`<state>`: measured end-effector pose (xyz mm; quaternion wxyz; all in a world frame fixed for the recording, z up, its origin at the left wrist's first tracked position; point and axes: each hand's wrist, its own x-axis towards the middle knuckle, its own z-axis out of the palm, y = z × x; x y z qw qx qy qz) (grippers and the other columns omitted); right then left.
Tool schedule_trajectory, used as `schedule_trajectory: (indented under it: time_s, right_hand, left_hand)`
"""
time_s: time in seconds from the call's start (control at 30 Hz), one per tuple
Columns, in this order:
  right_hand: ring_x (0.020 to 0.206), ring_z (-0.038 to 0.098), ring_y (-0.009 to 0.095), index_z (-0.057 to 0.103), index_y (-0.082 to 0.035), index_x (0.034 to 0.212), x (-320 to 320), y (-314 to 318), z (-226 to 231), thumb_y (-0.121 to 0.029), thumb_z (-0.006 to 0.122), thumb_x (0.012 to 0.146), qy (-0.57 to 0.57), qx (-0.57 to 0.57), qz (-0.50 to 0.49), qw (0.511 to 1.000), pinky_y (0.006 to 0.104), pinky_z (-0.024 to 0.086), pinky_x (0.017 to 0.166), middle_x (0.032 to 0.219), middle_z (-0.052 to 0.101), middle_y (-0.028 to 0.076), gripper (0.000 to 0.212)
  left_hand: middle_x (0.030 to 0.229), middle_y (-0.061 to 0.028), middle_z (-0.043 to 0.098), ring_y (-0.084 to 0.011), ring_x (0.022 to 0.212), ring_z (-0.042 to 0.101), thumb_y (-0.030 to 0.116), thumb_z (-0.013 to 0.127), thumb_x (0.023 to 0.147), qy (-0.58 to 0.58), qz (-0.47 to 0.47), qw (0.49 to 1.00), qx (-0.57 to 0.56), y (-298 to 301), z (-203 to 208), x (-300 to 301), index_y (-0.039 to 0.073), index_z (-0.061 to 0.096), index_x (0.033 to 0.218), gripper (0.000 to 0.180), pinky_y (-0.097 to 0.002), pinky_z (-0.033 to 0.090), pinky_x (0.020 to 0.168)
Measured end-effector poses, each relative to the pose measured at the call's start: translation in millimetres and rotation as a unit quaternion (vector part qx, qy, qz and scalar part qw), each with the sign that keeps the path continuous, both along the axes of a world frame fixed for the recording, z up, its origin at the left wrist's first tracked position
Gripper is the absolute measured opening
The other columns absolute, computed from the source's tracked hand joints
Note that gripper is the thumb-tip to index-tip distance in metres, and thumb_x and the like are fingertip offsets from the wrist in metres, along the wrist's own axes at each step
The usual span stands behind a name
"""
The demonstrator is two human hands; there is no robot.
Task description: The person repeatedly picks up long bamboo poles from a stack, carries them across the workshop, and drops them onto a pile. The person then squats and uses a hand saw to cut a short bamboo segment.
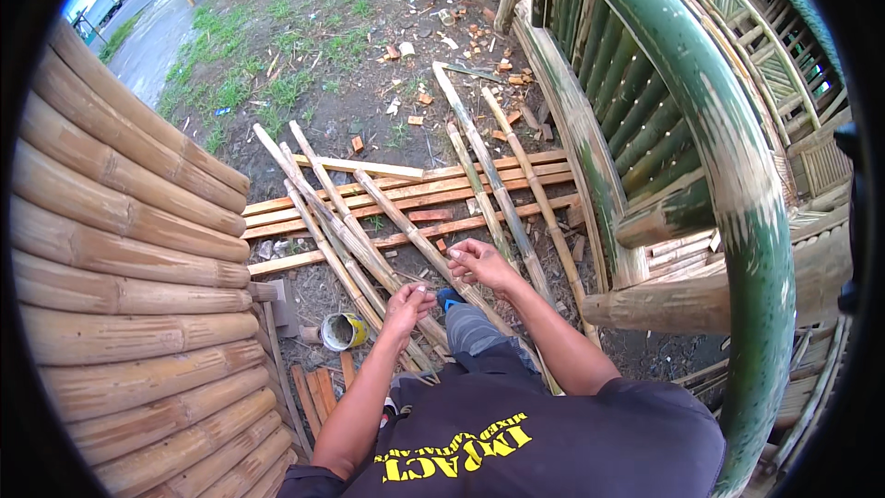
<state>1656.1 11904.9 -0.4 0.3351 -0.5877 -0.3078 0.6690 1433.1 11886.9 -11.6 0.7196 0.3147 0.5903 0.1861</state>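
My left hand point(406, 310) is closed in a pinch in front of my body. My right hand point(481, 265), a little farther off and to the right, also has thumb and fingers pressed together. The two hands are close but apart. Anything held in the fingertips is too small to make out. Beneath them, several long bamboo poles point(413, 229) lie slanting across sawn wooden strips point(406, 194). A knee in grey cloth point(472, 327) and a blue-and-black shoe point(449, 298) show just below the hands.
A wall of stacked bamboo point(138, 249) rises on the left. At right, a curved green bamboo rail point(728, 129) tops a slatted bamboo structure point(636, 92). A stained bucket point(342, 331) stands left of the poles. Broken brick pieces point(415, 120) litter the dirt beyond.
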Motion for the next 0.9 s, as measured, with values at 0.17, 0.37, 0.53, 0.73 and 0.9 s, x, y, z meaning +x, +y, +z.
schedule_trajectory:
  time_s: [0.17, 0.37, 0.53, 0.73, 0.9]
  right_hand:
    - [0.080, 0.064, 0.009, 0.061, -0.008, 0.112, 44.0, 127.4, 48.8, -0.033, 0.062, 0.100, -0.003, 0.042, -0.014, 0.999, 0.0250, 0.051, 0.067, 0.097, 0.070, 0.003, 0.028]
    - [0.081, 0.063, 0.011, 0.062, -0.006, 0.114, 64.3, 263.5, 47.2, -0.035, 0.062, 0.100, -0.009, 0.021, 0.037, 0.999, 0.0262, 0.051, 0.069, 0.097, 0.069, 0.005, 0.032]
    - [0.085, 0.064, 0.010, 0.060, -0.006, 0.118, 91.6, 436.1, 26.7, -0.034, 0.060, 0.101, -0.036, 0.032, 0.101, 0.994, 0.0258, 0.052, 0.072, 0.100, 0.069, 0.003, 0.033]
    - [0.084, 0.063, 0.010, 0.061, -0.006, 0.118, 114.7, 653.7, 35.9, -0.032, 0.060, 0.101, -0.059, 0.050, 0.049, 0.996, 0.0260, 0.051, 0.070, 0.098, 0.068, 0.003, 0.031]
    - [0.085, 0.063, 0.010, 0.061, -0.006, 0.118, 144.2, 765.3, 47.3, -0.032, 0.059, 0.101, -0.014, 0.045, 0.004, 0.999, 0.0263, 0.051, 0.070, 0.101, 0.068, 0.003, 0.031]
  left_hand:
    - [0.111, -0.0067, 0.069, -0.0169, 0.103, 0.067, 0.032, 0.052, 0.104, -0.040, -0.041, 0.996, 0.073, 141.2, 44.4, 49.0, 0.010, 0.057, 0.128, 0.033, -0.0314, 0.050, 0.088]
    - [0.112, -0.0066, 0.069, -0.0172, 0.104, 0.067, 0.031, 0.051, 0.104, -0.068, -0.016, 0.997, 0.044, 281.7, 29.7, 65.5, 0.010, 0.057, 0.129, 0.033, -0.0309, 0.049, 0.089]
    - [0.112, -0.0065, 0.069, -0.0167, 0.102, 0.067, 0.033, 0.053, 0.104, -0.056, 0.000, 0.998, -0.021, 428.5, -13.8, 67.1, 0.011, 0.058, 0.127, 0.032, -0.0314, 0.048, 0.089]
    - [0.110, -0.0071, 0.070, -0.0159, 0.100, 0.067, 0.029, 0.053, 0.102, -0.001, -0.053, 0.999, 0.005, 649.9, -4.7, 94.9, 0.008, 0.058, 0.127, 0.033, -0.0316, 0.049, 0.086]
    - [0.112, -0.0086, 0.069, -0.0177, 0.102, 0.067, 0.031, 0.054, 0.102, -0.022, -0.190, 0.976, 0.100, 815.5, 38.1, 164.0, 0.007, 0.058, 0.126, 0.034, -0.0319, 0.050, 0.088]
